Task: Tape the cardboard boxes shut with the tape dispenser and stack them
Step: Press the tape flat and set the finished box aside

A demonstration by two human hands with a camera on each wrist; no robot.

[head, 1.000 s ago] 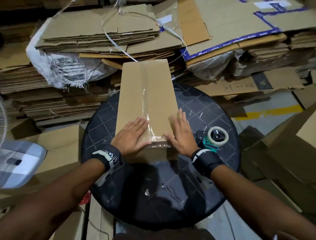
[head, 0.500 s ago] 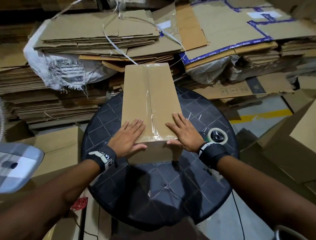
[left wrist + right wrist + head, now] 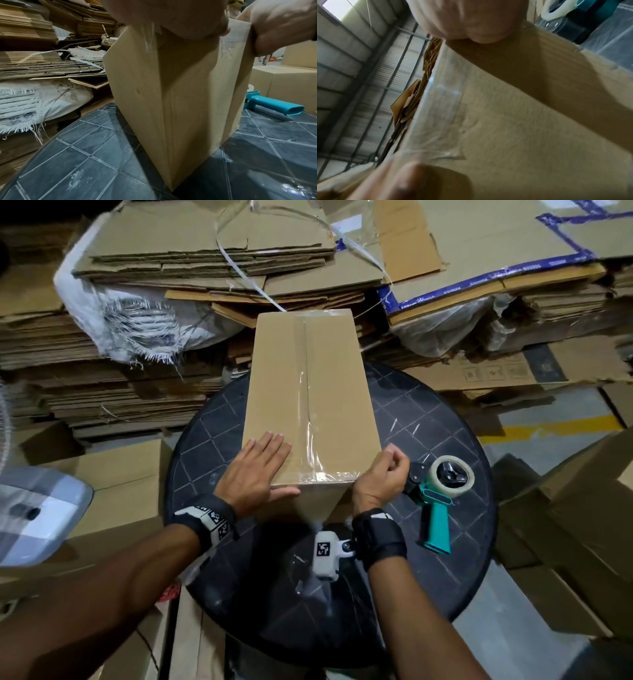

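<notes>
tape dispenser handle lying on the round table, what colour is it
Teal plastic tape dispenser handle; clearest in the head view.

Tall box (image 3: 310, 392) fills the worktop's (image 3: 428, 422) middle; bare worktop lies in front and left; tape dispenser (image 3: 438, 491) sits just right of the box; cardboard stacks (image 3: 205, 261) wall the far side

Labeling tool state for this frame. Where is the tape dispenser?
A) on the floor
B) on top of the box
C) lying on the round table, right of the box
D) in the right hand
C: the tape dispenser lies on the table beside the box, just past the right hand, which does not hold it.
</notes>
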